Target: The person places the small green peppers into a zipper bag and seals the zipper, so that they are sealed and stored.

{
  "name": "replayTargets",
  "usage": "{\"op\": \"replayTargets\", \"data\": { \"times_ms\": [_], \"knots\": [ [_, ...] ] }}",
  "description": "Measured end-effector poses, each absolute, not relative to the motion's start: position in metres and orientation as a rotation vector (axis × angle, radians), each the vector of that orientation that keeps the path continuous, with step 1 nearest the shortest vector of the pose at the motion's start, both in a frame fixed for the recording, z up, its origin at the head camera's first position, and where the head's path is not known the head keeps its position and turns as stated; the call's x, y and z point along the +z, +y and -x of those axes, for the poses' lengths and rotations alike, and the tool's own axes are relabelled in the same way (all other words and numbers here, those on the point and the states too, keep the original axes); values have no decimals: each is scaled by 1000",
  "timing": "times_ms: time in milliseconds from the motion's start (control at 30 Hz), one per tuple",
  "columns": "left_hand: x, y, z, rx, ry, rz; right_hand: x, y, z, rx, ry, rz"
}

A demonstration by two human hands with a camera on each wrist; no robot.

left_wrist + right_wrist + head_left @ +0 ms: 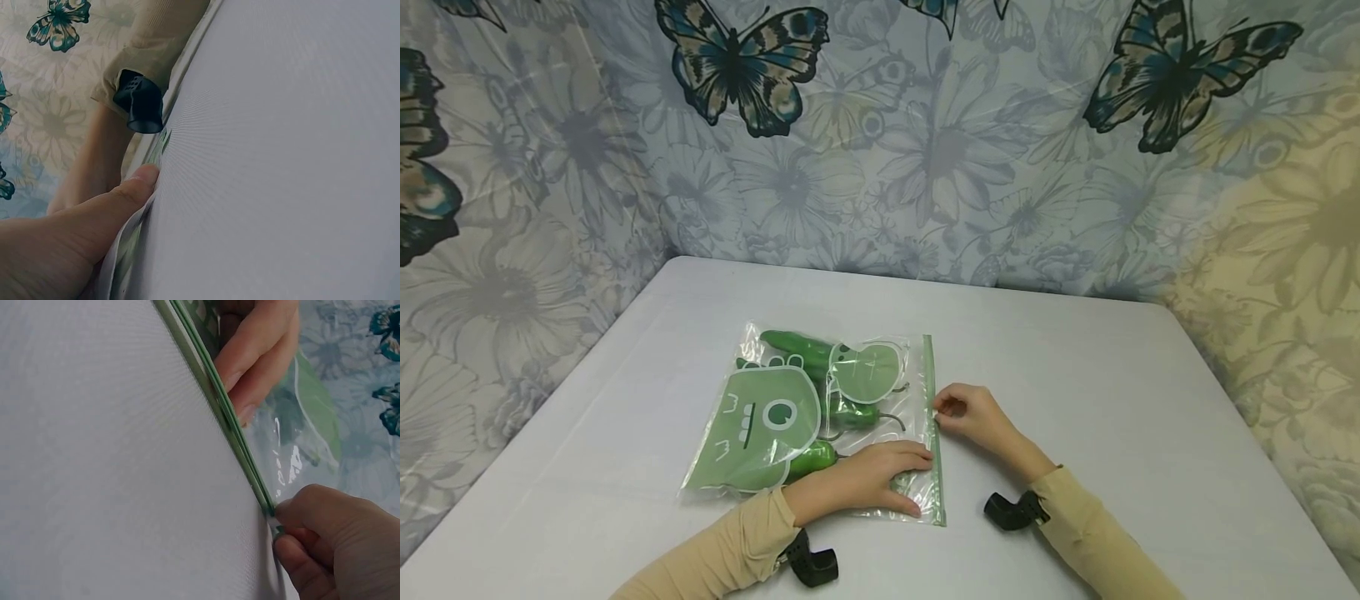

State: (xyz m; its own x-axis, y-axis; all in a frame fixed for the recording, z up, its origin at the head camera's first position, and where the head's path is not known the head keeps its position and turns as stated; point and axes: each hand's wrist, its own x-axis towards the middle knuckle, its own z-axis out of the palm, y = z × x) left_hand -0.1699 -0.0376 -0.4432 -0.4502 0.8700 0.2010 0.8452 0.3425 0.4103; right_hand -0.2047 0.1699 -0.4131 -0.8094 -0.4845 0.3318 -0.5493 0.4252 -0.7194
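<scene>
A clear zip bag (775, 450) printed with green cartoon monsters lies flat on the white table, with several green peppers (856, 414) inside. Its green zip edge (938, 500) faces right. My left hand (876, 477) rests on the bag beside that edge, fingers extended and thumb apart. In the left wrist view the thumb (134, 187) lies against the bag. Thumb and index finger of my right hand (973, 417) pinch the zip edge partway along. The right wrist view shows this right hand (337, 537) holding the green strip (215, 394), its pinching fingertips partly hidden.
The white table (1112, 400) extends around the bag on every side. Behind it hangs a butterfly-patterned cloth (940, 167). Black wrist mounts (1015, 510) sit below both forearms, close to the tabletop.
</scene>
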Motion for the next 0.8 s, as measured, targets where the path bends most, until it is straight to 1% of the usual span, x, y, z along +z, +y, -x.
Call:
{"op": "replayTargets", "data": {
  "times_ms": [433,667,800],
  "knots": [
    [-442,-38,172,686,2531,-1606,-414,169,221,1391,-2621,-806],
    [-442,-37,170,664,2545,-1609,-442,177,240,1420,-2649,-745],
    [-443,-36,170,655,2558,-1617,-445,178,246,1428,-2658,-726]
  ]
}}
